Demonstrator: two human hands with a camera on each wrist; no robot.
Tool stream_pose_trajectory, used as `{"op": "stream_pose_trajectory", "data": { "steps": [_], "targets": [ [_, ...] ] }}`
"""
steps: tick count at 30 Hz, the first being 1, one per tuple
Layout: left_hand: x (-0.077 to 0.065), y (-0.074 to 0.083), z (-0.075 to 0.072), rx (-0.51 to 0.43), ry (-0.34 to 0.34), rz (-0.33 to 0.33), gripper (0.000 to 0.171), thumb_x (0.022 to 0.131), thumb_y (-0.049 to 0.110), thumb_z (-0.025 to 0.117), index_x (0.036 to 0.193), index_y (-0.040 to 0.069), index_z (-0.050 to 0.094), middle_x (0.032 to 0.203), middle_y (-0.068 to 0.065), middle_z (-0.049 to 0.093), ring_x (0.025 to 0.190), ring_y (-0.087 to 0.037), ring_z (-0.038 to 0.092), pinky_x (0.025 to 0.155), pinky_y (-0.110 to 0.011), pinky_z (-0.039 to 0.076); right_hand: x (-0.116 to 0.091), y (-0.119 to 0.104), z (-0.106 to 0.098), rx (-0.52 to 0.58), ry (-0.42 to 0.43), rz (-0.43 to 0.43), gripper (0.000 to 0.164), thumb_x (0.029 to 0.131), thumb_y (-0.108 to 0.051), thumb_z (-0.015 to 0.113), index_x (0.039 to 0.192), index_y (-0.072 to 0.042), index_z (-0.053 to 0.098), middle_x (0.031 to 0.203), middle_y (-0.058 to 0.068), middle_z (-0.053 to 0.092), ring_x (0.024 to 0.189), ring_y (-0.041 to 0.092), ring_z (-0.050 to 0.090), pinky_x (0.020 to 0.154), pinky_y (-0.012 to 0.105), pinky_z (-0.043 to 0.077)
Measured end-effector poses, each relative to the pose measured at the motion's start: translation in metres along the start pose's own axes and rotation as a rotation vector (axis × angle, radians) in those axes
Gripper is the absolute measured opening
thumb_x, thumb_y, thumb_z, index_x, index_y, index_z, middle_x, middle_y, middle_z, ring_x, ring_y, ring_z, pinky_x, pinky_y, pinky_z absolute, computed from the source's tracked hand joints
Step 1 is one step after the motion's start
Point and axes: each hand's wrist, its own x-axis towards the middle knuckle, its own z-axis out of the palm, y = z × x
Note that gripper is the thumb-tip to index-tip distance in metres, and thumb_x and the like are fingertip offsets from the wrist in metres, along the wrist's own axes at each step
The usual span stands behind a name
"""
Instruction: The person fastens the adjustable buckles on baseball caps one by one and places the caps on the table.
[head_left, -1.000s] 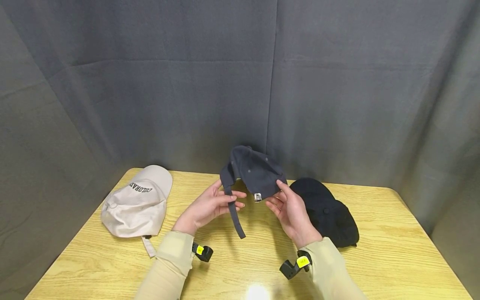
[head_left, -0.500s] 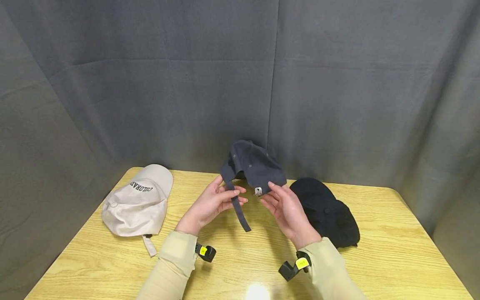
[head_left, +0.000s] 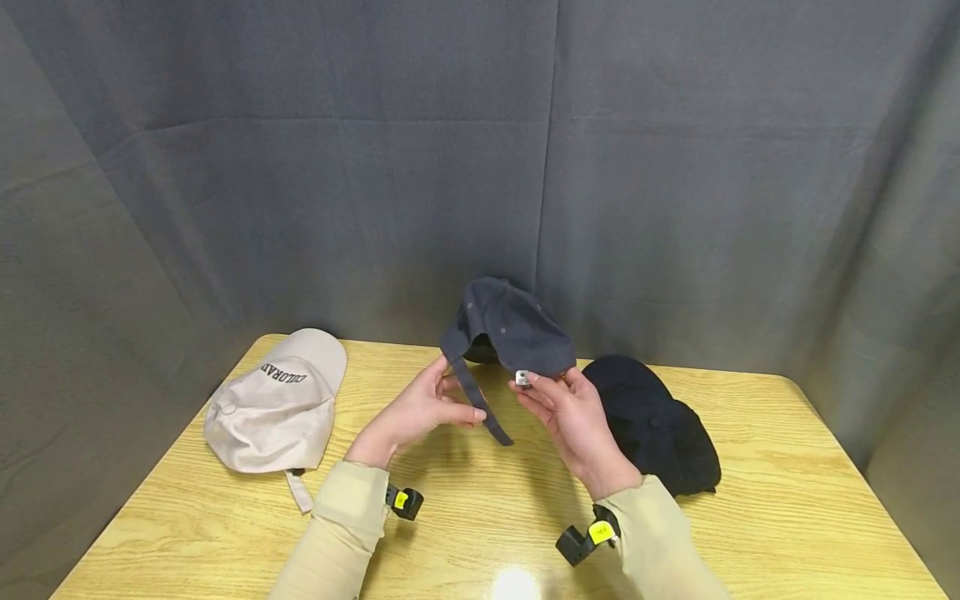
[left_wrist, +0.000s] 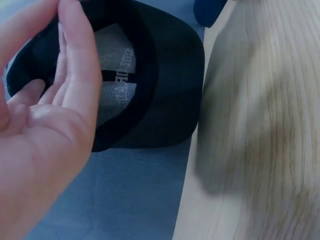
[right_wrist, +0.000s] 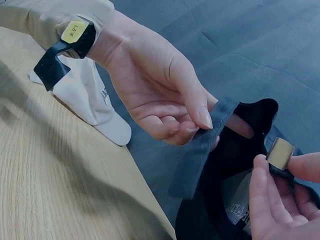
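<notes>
A dark navy baseball cap is held up above the table, its back opening towards me. My left hand pinches its loose strap between thumb and fingers, and the strap's free end slants down to the right. At the other side of the opening, my right hand grips the cap's edge beside a metal buckle. The right wrist view shows the buckle between thumb and fingertips, apart from the strap. In the left wrist view, the cap's underside and brim face the camera.
On the left of the wooden table lies a beige cap with dark lettering. A black cap lies to the right, close behind my right hand. Grey curtain hangs along the table's back edge and sides.
The cap has risen slightly. My left thumb has slid down along the strap, whose end has swung up and right. My right fingers have shifted left to the buckle.
</notes>
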Motion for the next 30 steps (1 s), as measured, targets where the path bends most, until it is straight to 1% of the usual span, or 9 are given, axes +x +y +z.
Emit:
{"op": "stream_pose_trajectory", "data": {
  "steps": [2,4,7,9,13,15,19,23,30],
  "targets": [
    [0.0,0.0,0.0,0.003,-0.001,0.013,0.082,0.084,-0.015,0.073,0.155,0.01,0.039,0.103,-0.019,0.066,0.082,-0.028,0.072,0.081,-0.049,0.059,0.0,0.0,0.0,0.001,0.015,-0.011,0.032,0.102,-0.002,0.06,0.131,0.005,0.049,0.108,0.011,0.069,0.101,0.023,0.072,0.092,0.034,0.055],
    [0.001,0.0,0.0,0.022,0.005,0.027,0.07,0.087,-0.013,0.071,0.15,0.004,0.047,0.098,-0.018,0.069,0.082,-0.027,0.073,0.082,-0.047,0.059,0.0,0.0,0.001,0.006,0.034,-0.021,0.031,0.102,-0.001,0.06,0.131,0.005,0.05,0.108,0.012,0.069,0.098,0.022,0.072,0.089,0.032,0.056],
    [0.001,0.002,0.001,0.051,0.037,0.03,0.043,0.091,-0.009,0.07,0.132,-0.007,0.061,0.095,-0.016,0.072,0.085,-0.024,0.073,0.083,-0.044,0.059,0.0,0.001,0.002,-0.014,0.076,-0.035,0.03,0.101,-0.001,0.06,0.129,0.005,0.048,0.105,0.013,0.071,0.094,0.021,0.073,0.083,0.03,0.058],
    [0.001,0.003,0.002,0.057,0.058,0.026,0.026,0.092,-0.007,0.069,0.118,-0.012,0.066,0.094,-0.016,0.073,0.085,-0.022,0.073,0.084,-0.042,0.058,0.0,0.001,0.002,-0.051,0.115,-0.042,0.031,0.1,-0.002,0.062,0.125,0.004,0.045,0.102,0.013,0.073,0.089,0.02,0.074,0.079,0.029,0.059],
    [0.001,0.006,0.004,0.026,0.107,0.026,0.01,0.092,-0.007,0.068,0.1,-0.011,0.064,0.09,-0.016,0.072,0.083,-0.021,0.073,0.084,-0.041,0.059,0.0,0.002,0.003,-0.116,0.189,-0.065,0.031,0.098,-0.003,0.066,0.113,-0.003,0.038,0.096,0.015,0.074,0.079,0.018,0.075,0.07,0.027,0.059],
    [0.001,0.007,0.004,0.01,0.13,0.038,0.006,0.092,-0.008,0.068,0.096,-0.007,0.063,0.089,-0.015,0.072,0.082,-0.021,0.073,0.084,-0.04,0.059,0.001,0.002,0.003,-0.121,0.208,-0.081,0.031,0.097,-0.002,0.067,0.105,-0.005,0.037,0.095,0.016,0.074,0.077,0.018,0.075,0.068,0.027,0.059],
    [0.001,0.009,0.003,-0.027,0.19,0.07,0.01,0.093,-0.009,0.067,0.096,-0.002,0.061,0.09,-0.013,0.072,0.082,-0.022,0.073,0.084,-0.04,0.058,0.001,0.002,0.001,-0.102,0.209,-0.12,0.024,0.097,0.002,0.066,0.097,-0.004,0.043,0.094,0.016,0.074,0.074,0.019,0.075,0.067,0.028,0.06],
    [0.001,0.011,0.002,-0.052,0.25,0.084,0.013,0.094,-0.008,0.067,0.099,0.001,0.059,0.091,-0.011,0.072,0.082,-0.021,0.073,0.083,-0.039,0.059,-0.001,0.002,0.0,-0.069,0.187,-0.166,0.018,0.096,0.004,0.066,0.096,-0.002,0.049,0.092,0.016,0.075,0.072,0.019,0.074,0.067,0.029,0.06],
    [0.001,0.014,0.001,-0.069,0.279,0.111,0.012,0.094,-0.008,0.067,0.099,-0.002,0.058,0.091,-0.011,0.071,0.081,-0.02,0.073,0.083,-0.038,0.059,-0.001,0.002,0.001,-0.037,0.196,-0.239,0.013,0.095,0.007,0.066,0.098,0.003,0.055,0.089,0.014,0.075,0.071,0.019,0.074,0.066,0.029,0.06]
  ]
}}
